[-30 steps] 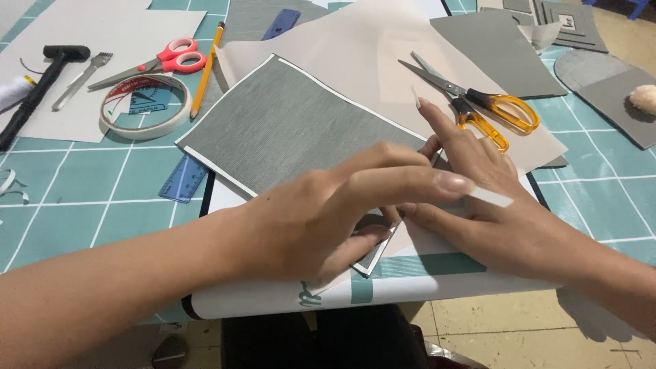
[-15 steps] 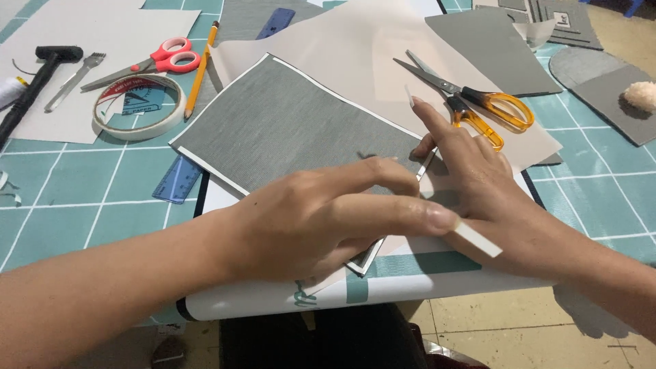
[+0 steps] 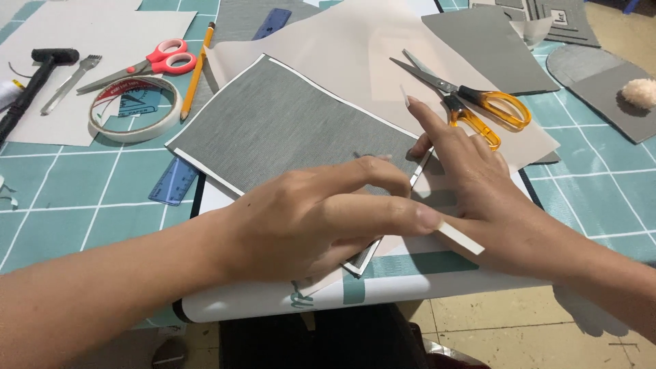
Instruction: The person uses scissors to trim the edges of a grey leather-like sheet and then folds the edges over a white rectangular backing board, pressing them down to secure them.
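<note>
- Centrally, a grey fabric sheet (image 3: pixel 287 130) with a white border lies tilted on beige paper (image 3: pixel 355 48), its near corner towards the lower middle of the frame.
- Left hand (image 3: pixel 307 222): lower centre, palm down, pressing flat on the sheet's near corner; fingers (image 3: pixel 383 212) stretched out to the right, gripping nothing.
- Right hand (image 3: pixel 478 184): right of centre, resting at the sheet's right edge; index finger lifted and pointing to the upper left, the other fingers loosely spread, nothing closed in them.
- White strip (image 3: pixel 459 238): narrow, lying just past the left fingertips, over the right hand; whether either hand pinches it cannot be told.
- Orange-handled scissors (image 3: pixel 471 99): upper right, on the beige paper, just beyond the right hand.
- Red-handled scissors (image 3: pixel 147 65): upper left, on white paper.
- Roll of tape (image 3: pixel 133 109): left, beside the sheet's far-left corner.
- Yellow pencil (image 3: pixel 197 68): between the tape and the sheet.
- Blue ruler (image 3: pixel 174 181): partly under the sheet's left edge.
- Black mallet (image 3: pixel 34 78): far left.
- Desk (image 3: pixel 75 198): covered by a teal cutting mat with white grid lines.
</note>
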